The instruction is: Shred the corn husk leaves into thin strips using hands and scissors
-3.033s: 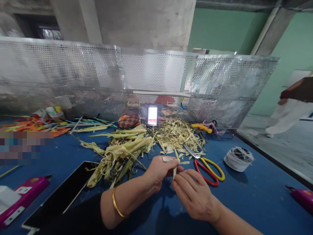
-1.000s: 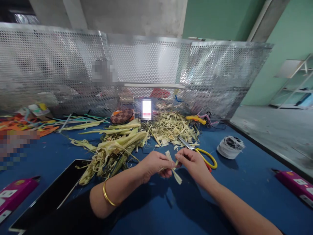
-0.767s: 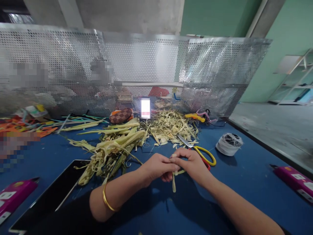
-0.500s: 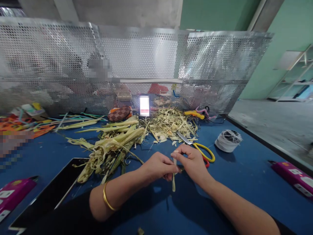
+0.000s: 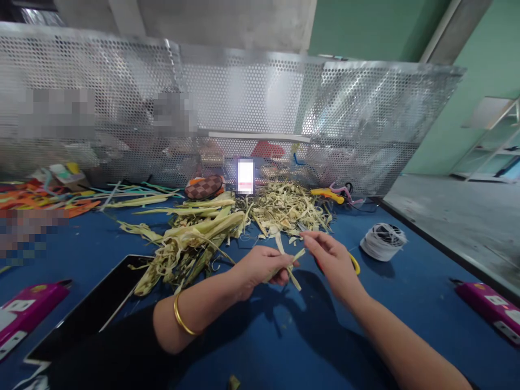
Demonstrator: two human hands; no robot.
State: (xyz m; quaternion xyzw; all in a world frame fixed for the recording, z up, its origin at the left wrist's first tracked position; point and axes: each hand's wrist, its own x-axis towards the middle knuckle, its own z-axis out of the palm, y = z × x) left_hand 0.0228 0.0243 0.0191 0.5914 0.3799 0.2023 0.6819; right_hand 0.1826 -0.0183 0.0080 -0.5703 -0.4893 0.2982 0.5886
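Note:
My left hand [image 5: 264, 268] is closed, its thumb and fingers pinching a small crossed bundle of pale corn husk strips [image 5: 295, 279]. Strip ends stick out upward, to the right and downward from the pinch. To the right, my right hand [image 5: 331, 260] hovers just apart from the strips, fingers loosely bent with nothing visible in them. Behind that hand lie scissors, mostly covered, with part of the yellow handle [image 5: 356, 264] showing. Beyond both hands is a heap of shredded husk [image 5: 288, 208]. A pile of long corn husks [image 5: 195, 241] lies to the left.
On the blue table [image 5: 260, 346] are a roll of white string [image 5: 383, 241], a black tablet [image 5: 93, 303] and two magenta power strips, one on the left [image 5: 32, 311] and one on the right [image 5: 487, 303]. A lit phone [image 5: 245, 177] stands before the perforated metal screen [image 5: 252, 97].
My right hand has come off the husk strips and moved slightly right, covering more of the scissors. My left hand has kept hold of the strips, which now splay outward.

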